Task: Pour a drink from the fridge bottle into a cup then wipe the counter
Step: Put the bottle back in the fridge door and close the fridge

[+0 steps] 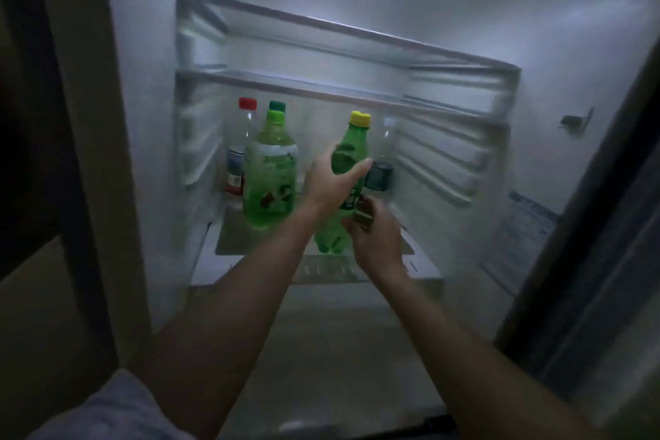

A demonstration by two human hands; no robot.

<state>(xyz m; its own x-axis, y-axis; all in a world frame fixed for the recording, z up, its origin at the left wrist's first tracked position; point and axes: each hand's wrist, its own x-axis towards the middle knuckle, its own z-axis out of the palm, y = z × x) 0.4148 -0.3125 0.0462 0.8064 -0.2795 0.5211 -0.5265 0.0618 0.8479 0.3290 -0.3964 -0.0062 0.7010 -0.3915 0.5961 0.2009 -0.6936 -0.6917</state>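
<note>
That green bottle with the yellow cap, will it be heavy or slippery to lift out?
The green bottle looks small and plastic, so probably light and slightly squashy where the left hand grips it. Coming from the fridge, it may be slick. Tall and narrow, it could tip if nudged.

A pale grey-lilac fabric sleeve (114,407), softly creased, covers the left upper arm. Both forearms (250,296) are bare below it. The left hand (328,182) and right hand (375,236) are bare as well.
</note>
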